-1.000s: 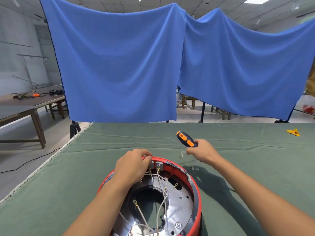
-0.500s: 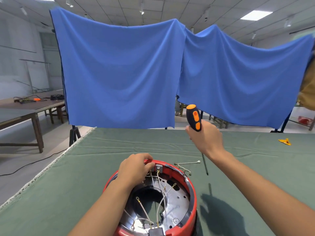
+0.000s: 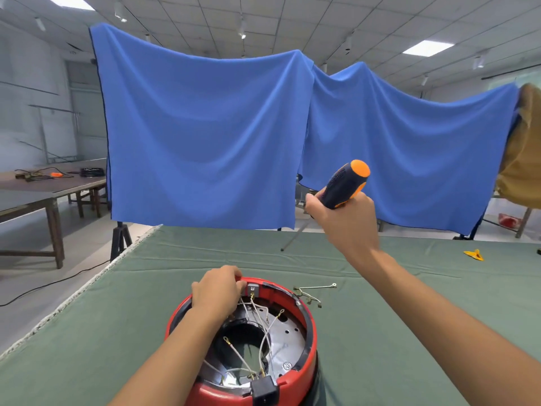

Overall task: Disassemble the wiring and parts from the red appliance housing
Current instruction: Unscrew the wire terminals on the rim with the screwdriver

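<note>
Evidently mid-job. Red housing (image 3: pixel 243 347) sat open side up on the bench (image 3: pixel 380 332), at its near edge. Left hand (image 3: pixel 218 291) rested on the housing's far rim, fingers (image 3: pixel 234 278) curled over the lip beside a small grey terminal block (image 3: pixel 253 289); judged to be steadying the shell while the tool came in. Right hand (image 3: pixel 348 218) was raised well above and beyond the housing, fingers closed round the dark-and-orange handle of a screwdriver (image 3: pixel 344 186), shaft angled down and left toward the bench; likely being turned in the grip before going to a screw, though which screw could not be told.

Inside the housing: a shiny metal plate with a round hole, and several white wires (image 3: pixel 263 326) with ring ends lying loose across it. A black socket (image 3: pixel 265 391) sat in the near rim. Just right of the housing, a few removed wires (image 3: pixel 313 293) lay on the bench, presumably set aside as finished.

Bench covered in green cloth, creased. Far right of the housing, a small yellow piece (image 3: pixel 474 255). Beyond the bench, blue sheets (image 3: pixel 205 142) hung as a backdrop. Far left, wooden tables (image 3: pixel 44 189) with cables; tiled ceiling with strip lights.
</note>
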